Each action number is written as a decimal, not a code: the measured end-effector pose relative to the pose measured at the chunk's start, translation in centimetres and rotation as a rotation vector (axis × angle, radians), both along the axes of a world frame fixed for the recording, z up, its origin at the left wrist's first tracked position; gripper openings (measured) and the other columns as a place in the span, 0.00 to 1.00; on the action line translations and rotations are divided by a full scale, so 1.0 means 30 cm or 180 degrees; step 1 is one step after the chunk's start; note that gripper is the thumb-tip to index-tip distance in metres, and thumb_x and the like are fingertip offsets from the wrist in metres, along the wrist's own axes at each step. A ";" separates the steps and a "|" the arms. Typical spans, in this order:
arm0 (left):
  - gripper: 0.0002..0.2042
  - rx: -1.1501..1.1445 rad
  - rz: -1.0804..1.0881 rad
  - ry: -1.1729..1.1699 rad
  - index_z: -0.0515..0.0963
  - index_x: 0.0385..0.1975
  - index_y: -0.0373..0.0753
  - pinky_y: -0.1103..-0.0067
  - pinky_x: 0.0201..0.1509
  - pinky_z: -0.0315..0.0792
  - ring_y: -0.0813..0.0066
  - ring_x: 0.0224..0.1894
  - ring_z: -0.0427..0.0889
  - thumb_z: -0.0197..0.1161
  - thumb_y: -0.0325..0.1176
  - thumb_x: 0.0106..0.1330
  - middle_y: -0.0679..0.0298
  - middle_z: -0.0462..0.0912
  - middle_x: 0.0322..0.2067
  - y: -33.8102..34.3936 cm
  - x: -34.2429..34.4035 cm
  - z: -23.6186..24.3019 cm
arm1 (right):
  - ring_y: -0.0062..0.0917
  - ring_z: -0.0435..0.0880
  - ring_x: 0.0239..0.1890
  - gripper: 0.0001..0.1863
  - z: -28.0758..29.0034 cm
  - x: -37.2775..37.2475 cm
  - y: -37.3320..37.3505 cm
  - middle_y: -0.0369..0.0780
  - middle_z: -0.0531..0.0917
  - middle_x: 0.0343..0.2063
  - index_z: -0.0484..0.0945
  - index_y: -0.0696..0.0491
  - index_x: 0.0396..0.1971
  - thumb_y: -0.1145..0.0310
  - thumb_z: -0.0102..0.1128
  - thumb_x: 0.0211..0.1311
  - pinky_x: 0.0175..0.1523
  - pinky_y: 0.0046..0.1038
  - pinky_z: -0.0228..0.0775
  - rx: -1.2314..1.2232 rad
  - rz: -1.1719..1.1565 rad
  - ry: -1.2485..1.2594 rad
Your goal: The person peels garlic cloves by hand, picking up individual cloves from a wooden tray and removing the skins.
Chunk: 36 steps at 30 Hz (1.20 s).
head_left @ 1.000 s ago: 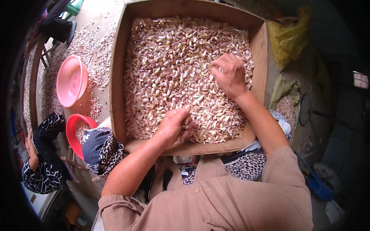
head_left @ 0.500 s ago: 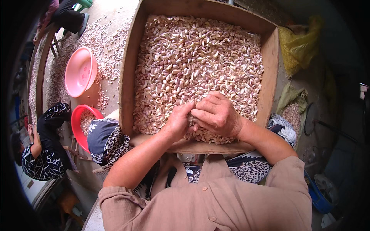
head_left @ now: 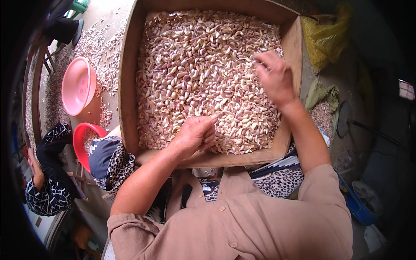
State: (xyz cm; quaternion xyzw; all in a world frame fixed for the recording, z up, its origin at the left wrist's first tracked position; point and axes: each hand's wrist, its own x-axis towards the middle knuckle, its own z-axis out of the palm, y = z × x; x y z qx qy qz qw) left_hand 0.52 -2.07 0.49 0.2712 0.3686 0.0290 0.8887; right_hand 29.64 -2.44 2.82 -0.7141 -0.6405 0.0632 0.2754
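Note:
A shallow wooden tray (head_left: pixel 296 60) full of loose garlic cloves (head_left: pixel 195 73), whitish with purple-pink skins, lies in front of me. Over the cloves near the tray's front edge is my left hand (head_left: pixel 196 133). Its fingers are curled in and its thumb points out to the right; what lies inside them, if anything, is hidden. My right hand (head_left: pixel 277 80) is above the cloves at the tray's right side. Its fingers bend to the left and are smeared by motion, so whether they hold a clove does not show.
Left of the tray are a pink basin (head_left: pixel 79 86) and a red basin (head_left: pixel 78 143) holding cloves. Another person (head_left: pixel 50 186) sits at the lower left. A yellow sack (head_left: pixel 323 39), a greenish sack (head_left: pixel 321 97) of cloves and a blue container (head_left: pixel 362 208) stand at the right.
My hands were together near the tray's front edge. The right hand has parted from the left and moved up and right; the left stays low, fingers curled. The view has shifted slightly.

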 end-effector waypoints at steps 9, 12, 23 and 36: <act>0.27 0.0145 -0.1227 -0.0104 0.66 0.13 0.42 0.81 0.16 0.56 0.84 0.13 0.61 0.57 0.44 0.79 0.72 0.63 0.12 -0.024 -0.005 0.028 | 0.52 0.83 0.44 0.13 -0.043 0.162 -0.040 0.52 0.84 0.37 0.81 0.57 0.38 0.79 0.54 0.52 0.52 0.48 0.75 -0.0913 -0.0021 -0.0557; 0.27 0.0115 -0.1597 -0.0284 0.69 0.13 0.41 0.81 0.16 0.55 0.86 0.13 0.60 0.59 0.45 0.78 0.73 0.65 0.12 -0.035 -0.019 0.022 | 0.52 0.83 0.44 0.13 -0.041 0.138 -0.034 0.53 0.84 0.37 0.81 0.57 0.38 0.80 0.54 0.51 0.53 0.49 0.75 -0.1099 0.0001 -0.0577; 0.27 0.0458 -0.1921 -0.0552 0.69 0.12 0.42 0.80 0.16 0.53 0.86 0.13 0.57 0.59 0.45 0.78 0.76 0.64 0.12 -0.030 -0.019 0.034 | 0.52 0.85 0.42 0.10 -0.107 0.085 -0.022 0.54 0.85 0.35 0.79 0.59 0.35 0.78 0.54 0.53 0.52 0.49 0.75 -0.1251 0.0254 -0.0663; 0.25 -0.0335 -0.2138 -0.1109 0.69 0.15 0.42 0.82 0.18 0.54 0.88 0.15 0.59 0.60 0.45 0.78 0.77 0.65 0.13 -0.097 -0.029 0.168 | 0.33 0.87 0.43 0.19 -0.089 -0.003 0.024 0.45 0.87 0.42 0.80 0.59 0.53 0.77 0.57 0.59 0.51 0.33 0.78 -0.1518 0.0566 0.1029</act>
